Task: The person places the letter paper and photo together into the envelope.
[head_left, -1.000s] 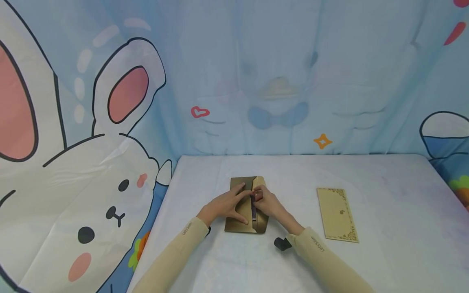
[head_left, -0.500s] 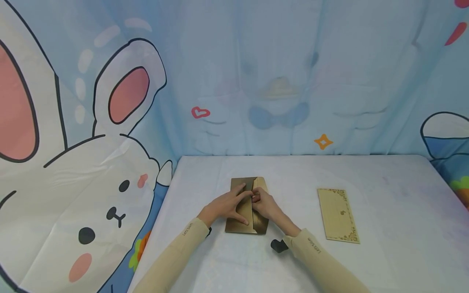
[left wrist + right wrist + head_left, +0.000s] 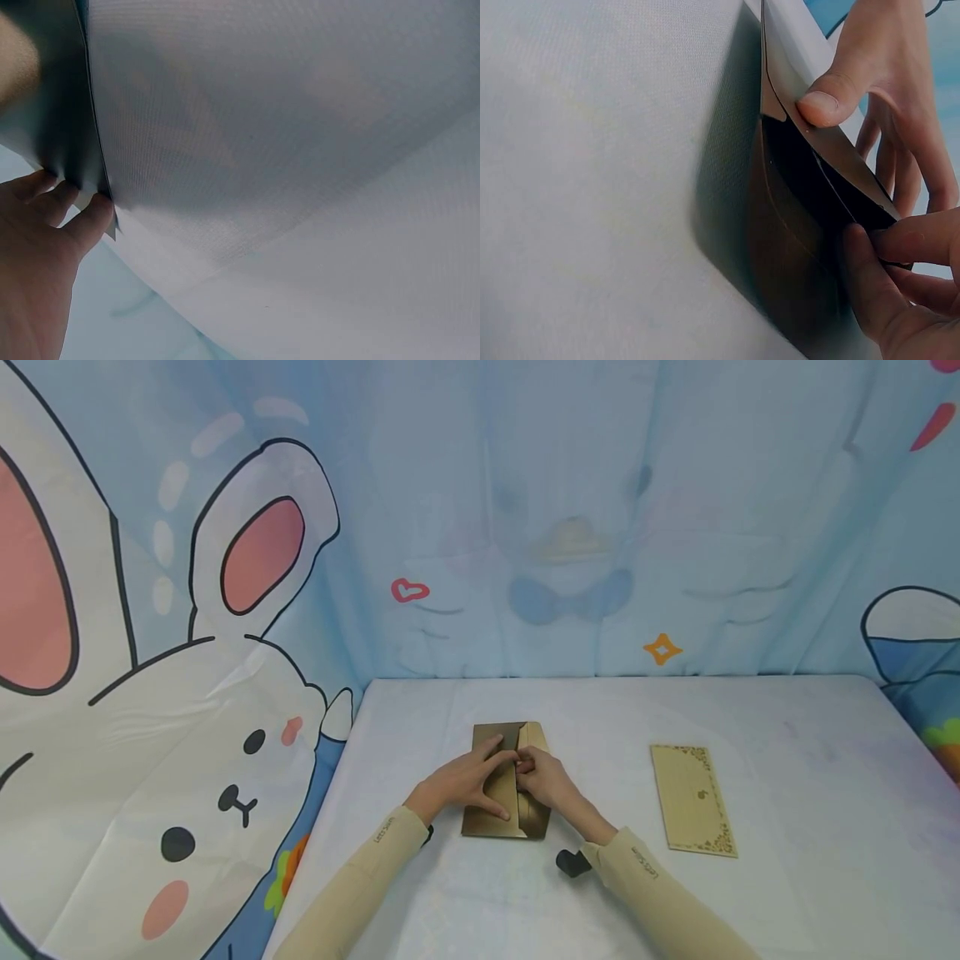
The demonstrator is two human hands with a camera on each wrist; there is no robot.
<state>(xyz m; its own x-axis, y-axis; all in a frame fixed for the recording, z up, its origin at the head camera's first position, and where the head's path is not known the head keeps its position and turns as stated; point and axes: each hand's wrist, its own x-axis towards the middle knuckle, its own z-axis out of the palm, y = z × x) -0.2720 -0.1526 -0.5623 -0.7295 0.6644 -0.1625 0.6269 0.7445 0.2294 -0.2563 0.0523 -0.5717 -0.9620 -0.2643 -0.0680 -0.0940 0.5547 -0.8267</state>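
Observation:
A gold paper envelope [image 3: 491, 827] lies on the white table with its flap [image 3: 536, 821] folded out to the right. My left hand [image 3: 459, 783] rests spread over its body, thumb and fingers apart; in the left wrist view, fingertips [image 3: 96, 214] touch the envelope's edge. At the mouth, the curled fingers of my right hand [image 3: 546, 779] reach into the opening. The right wrist view shows the mouth gaping, and my right thumb and forefinger pinch at the thin edge of a dark flat slip [image 3: 832, 182], mostly hidden inside.
To the right lies a pale yellow rectangular card [image 3: 686, 802] with an ornate brown border. A black wrist device [image 3: 573, 863] hangs under the right sleeve. Behind the table [image 3: 810, 777] hangs a blue curtain [image 3: 712, 527] printed with a rabbit.
The dark slip, which showed at the envelope's mouth a second ago, has gone inside out of the head view. My right hand moved slightly left, then stayed. The left hand keeps its place.

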